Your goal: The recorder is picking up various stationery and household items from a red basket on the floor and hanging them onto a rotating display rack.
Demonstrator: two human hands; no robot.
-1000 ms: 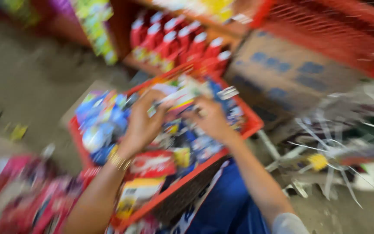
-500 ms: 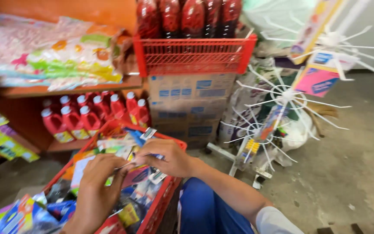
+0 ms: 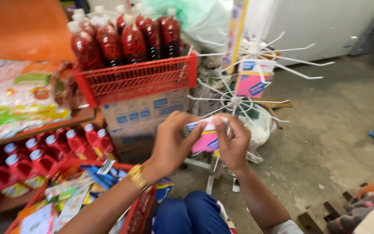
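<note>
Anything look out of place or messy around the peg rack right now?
Mostly the white peg rack: nearly all hooks are bare, with only one pink-and-blue packet hanging. Both hands, left hand and right hand, grip a pink packet. Nothing spilled.

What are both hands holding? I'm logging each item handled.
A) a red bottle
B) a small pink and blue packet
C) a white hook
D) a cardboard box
B: the left hand and right hand pinch a small pink and blue packet between their fingers, in front of the white rack.
</note>
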